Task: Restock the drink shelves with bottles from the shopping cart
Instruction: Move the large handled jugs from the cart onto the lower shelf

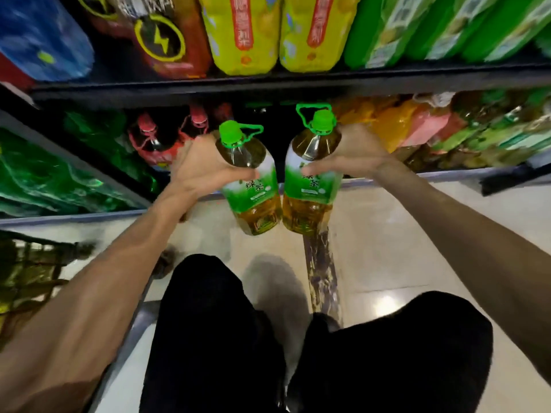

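Drink shelves take up the whole top of the head view: yellow packs up on the upper shelf, red-capped bottles down on the lower shelf, with a dark gap right next to them. Pale tiled floor underneath, and what looks like the cart at far left (too blurry to be sure).

The left grip is wrapped round the shoulder of the left tea bottle, and the right grip is curled round the right tea bottle. Both bottles are in the air, side by side and almost touching, caps tilted toward that gap.

These are big full jugs, so I'd guess heavy, with thin plastic walls that flex a bit and a slick label. Holding them up at the shoulder seems fine. The green carry loop at each neck is another option, though it would give less control for sliding them in.
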